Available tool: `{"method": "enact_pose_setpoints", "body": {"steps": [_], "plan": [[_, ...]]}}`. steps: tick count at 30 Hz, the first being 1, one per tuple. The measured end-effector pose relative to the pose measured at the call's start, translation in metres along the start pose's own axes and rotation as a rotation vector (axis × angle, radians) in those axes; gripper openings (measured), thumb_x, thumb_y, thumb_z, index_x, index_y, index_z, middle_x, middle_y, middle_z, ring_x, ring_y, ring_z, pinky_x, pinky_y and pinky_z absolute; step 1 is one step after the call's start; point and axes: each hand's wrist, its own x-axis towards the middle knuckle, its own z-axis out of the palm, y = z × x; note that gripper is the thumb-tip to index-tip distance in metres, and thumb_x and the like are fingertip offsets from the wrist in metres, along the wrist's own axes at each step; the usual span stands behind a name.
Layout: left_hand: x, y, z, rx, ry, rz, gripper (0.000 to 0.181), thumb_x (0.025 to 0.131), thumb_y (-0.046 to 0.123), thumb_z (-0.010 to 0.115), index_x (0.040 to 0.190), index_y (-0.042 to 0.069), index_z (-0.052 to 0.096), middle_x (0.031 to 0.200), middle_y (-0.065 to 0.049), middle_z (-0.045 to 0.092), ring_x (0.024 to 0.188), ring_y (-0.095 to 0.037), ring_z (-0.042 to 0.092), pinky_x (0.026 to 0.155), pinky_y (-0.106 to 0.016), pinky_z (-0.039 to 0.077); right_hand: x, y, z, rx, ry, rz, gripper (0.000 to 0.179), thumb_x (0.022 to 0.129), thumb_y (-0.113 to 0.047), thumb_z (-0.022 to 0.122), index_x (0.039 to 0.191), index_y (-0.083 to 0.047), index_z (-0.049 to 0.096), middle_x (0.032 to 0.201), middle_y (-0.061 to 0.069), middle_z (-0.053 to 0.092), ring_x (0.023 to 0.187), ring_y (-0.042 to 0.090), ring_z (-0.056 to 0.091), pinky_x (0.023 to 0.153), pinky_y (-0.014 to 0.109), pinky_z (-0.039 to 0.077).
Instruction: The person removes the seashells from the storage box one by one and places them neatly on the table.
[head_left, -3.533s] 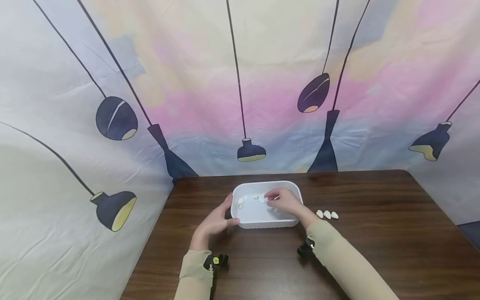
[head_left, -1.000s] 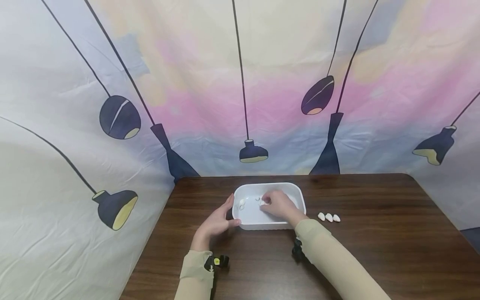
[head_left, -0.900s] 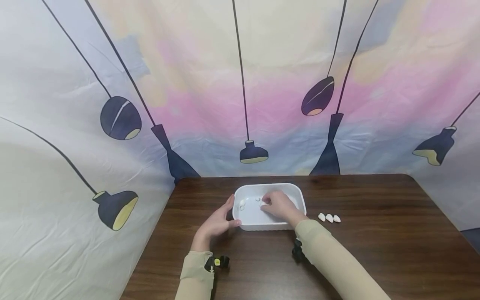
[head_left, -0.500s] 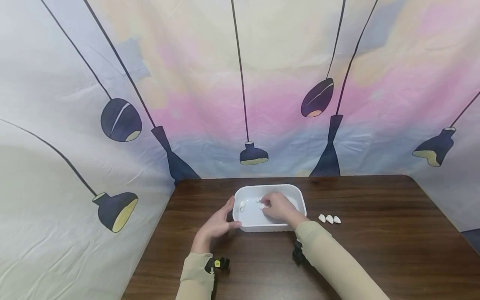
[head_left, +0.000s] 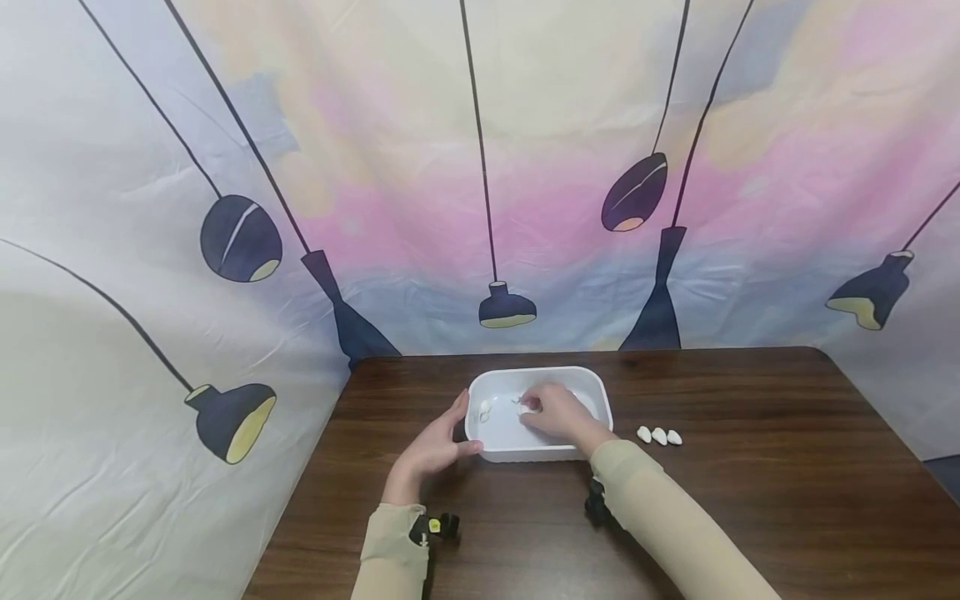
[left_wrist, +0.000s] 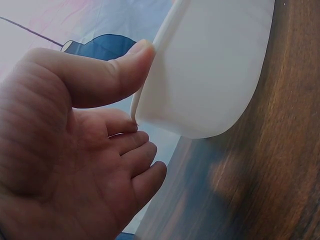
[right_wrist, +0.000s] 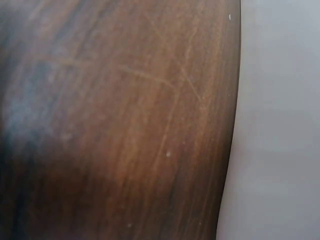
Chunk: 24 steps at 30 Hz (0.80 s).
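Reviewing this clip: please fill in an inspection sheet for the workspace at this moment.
Surface: dark wood-grain table; pale scratch-like lines show in the right wrist view.
Job's things: white tray with a few small white items at its left end, too small to count surely; three white pieces in a row on the table, right of the tray.
Clutter: nothing seen.
Grippers: left hand holds the tray's left end, thumb at the near corner; right hand is inside the tray, fingers curled around a small white piece, partly hidden.
Cables: nothing seen; only printed lamp cords.
Surroundings: pastel backdrop printed with hanging lamps.
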Motion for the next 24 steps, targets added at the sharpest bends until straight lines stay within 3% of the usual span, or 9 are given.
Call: {"method": "enact_pose_setpoints", "body": {"steps": [14, 24], "plan": [[-0.0005, -0.0015, 0.0022, 0.004, 0.011, 0.004, 0.097, 0.096, 0.025, 0.079, 0.17, 0.004, 0.021, 0.177, -0.014, 0.018, 0.161, -0.037, 0.024, 0.126, -0.062, 0.024, 0.0014, 0.0013, 0.0027, 0.0, -0.011, 0.032, 0.025, 0.092, -0.021, 0.085, 0.113, -0.008, 0.082, 0.101, 0.001, 0.075, 0.096, 0.018, 0.066, 0.096, 0.043, 0.057], [0.0007, -0.0028, 0.0029, 0.008, 0.011, 0.009, 0.098, 0.095, 0.027, 0.079, 0.17, 0.003, 0.021, 0.177, -0.015, 0.018, 0.161, -0.038, 0.024, 0.126, -0.062, 0.024, -0.0003, 0.0016, 0.0027, 0.01, 0.001, 0.013, 0.022, 0.091, -0.019, 0.086, 0.109, -0.007, 0.082, 0.098, 0.0, 0.075, 0.094, 0.018, 0.067, 0.095, 0.042, 0.057]]}}
